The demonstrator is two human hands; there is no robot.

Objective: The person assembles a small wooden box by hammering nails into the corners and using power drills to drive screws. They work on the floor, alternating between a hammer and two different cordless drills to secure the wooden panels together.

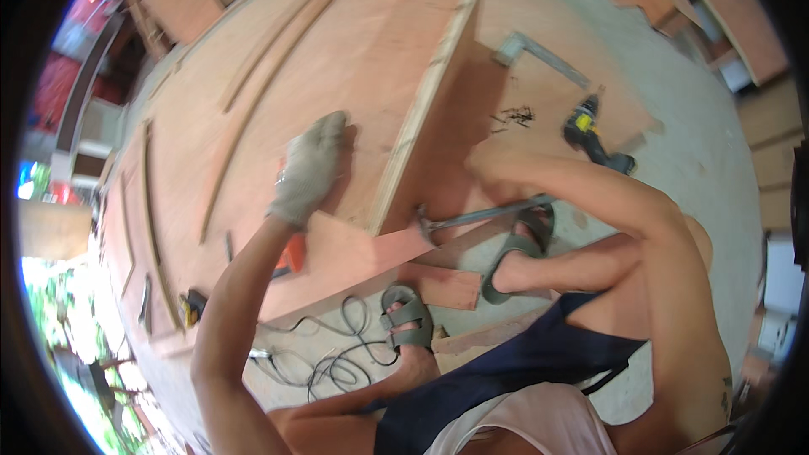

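My left hand (pixel 308 170), in a pale work glove, is over a large plywood sheet, left of an upright board (pixel 431 101) with a pale edge. Its fingers stretch forward, close together, and a bit of red shows beside the glove. My bare right hand (pixel 493 170) is low by the right face of that board. Its fingers are blurred and mostly hidden, so its grip cannot be made out. Just below it a hammer (pixel 480 216) slants, its head by the near end of the board and its handle reaching toward my right forearm.
Right of the board are a metal square (pixel 548 59), a pile of dark screws (pixel 518 115) and a cordless drill (pixel 586 131). Thin wood strips (pixel 244 131) lie left. An orange tool (pixel 292 254) rests below my left hand. A cable (pixel 337 362) coils near my sandalled feet.
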